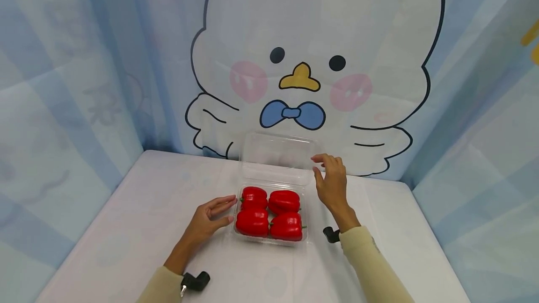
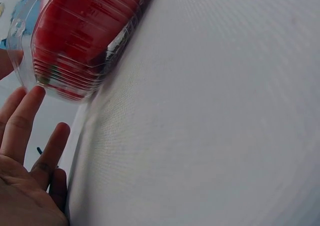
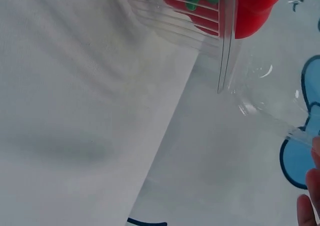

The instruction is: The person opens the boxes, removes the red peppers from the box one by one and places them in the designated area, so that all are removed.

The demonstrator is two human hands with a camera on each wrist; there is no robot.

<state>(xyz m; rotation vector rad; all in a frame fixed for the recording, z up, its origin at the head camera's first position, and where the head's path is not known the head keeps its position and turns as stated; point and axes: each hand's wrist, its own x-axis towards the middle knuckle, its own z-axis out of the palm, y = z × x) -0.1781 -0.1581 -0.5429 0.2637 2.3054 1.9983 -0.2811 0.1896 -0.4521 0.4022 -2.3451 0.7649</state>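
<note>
A hinged clear plastic box (image 1: 269, 240) sits on the table with several red bell peppers (image 1: 251, 222) in it. Its transparent lid (image 1: 275, 151) stands raised at the back. On the box's left side is my left hand (image 1: 206, 219), fingers extended and fingertips at the wall; in the left wrist view those fingertips reach the ribbed plastic. My right hand (image 1: 330, 181) is at the lid's right edge, with a gap between thumb and forefinger. Fingertips of it meet the lid's rim (image 3: 299, 135) in the right wrist view; whether they grip the rim is unclear.
A white cloth covers the table (image 1: 126, 233). Behind it hangs a curtain (image 1: 379, 22) with a cartoon chick, and blue-white curtains close off both sides. A black wrist-worn device (image 1: 196, 281) shows at the left wrist, another (image 1: 331, 234) at the right.
</note>
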